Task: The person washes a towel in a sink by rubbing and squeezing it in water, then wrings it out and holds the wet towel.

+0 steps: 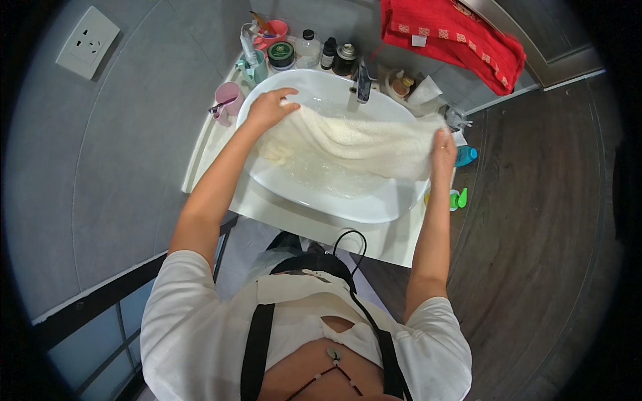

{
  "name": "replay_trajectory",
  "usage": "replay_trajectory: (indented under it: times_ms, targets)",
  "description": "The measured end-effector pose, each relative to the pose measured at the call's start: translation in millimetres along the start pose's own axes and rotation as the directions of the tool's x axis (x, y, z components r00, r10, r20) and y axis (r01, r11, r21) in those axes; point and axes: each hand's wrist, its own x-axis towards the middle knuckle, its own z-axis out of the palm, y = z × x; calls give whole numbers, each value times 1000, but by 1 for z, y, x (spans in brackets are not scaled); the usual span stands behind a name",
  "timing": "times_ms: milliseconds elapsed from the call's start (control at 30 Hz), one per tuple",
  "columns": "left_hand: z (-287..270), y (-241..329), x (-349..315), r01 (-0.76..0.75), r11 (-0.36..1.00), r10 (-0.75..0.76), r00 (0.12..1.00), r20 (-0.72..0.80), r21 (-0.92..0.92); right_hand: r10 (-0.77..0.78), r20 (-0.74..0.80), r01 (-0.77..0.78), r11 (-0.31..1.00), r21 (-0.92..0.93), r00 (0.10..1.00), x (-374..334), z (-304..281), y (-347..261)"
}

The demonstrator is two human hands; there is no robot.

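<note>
A cream-coloured towel is stretched between my two hands over a white oval sink. My left hand grips its left end above the basin, with thumb and fingers closed on the cloth. Gripping the right end near the sink's right rim is my right hand. The towel sags in the middle, and its lower left part hangs down into the water in the basin. At the back of the sink stands a dark metal faucet.
Behind the sink stand a green-lidded jar, a clear bottle and dark bottles. A pink cup is at the left. At the right are a blue bottle and a green pump bottle. A red towel hangs behind.
</note>
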Motion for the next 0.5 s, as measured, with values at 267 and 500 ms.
replay_trajectory:
  times_ms: [267,500]
  targets:
    - [86,-29,-19,-195,981,185,950,-253,-16,-145,123,189,817,-545,982,-42,65,59]
    - [192,-33,-87,289,957,-276,914,299,1,-394,474,562,774,-291,788,-25,148,64]
